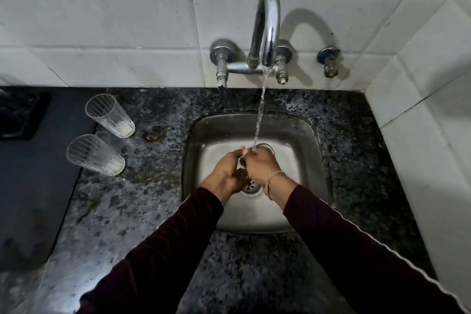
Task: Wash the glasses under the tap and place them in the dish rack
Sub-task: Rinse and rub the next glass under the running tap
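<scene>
Over the steel sink, both my hands hold one clear glass, mostly hidden; only part of its rim shows beyond my fingers. My right hand wraps around it, and my left hand grips its near end. Water runs from the chrome tap onto the glass and my right hand. On the counter at the left stand two more ribbed glasses, a far glass and a near glass, each with white residue at the bottom.
The dark speckled stone counter surrounds the sink. A dark mat or tray covers the left side. White tiled walls rise behind and to the right. A small valve sticks out of the wall right of the tap. The drain lies under my wrists.
</scene>
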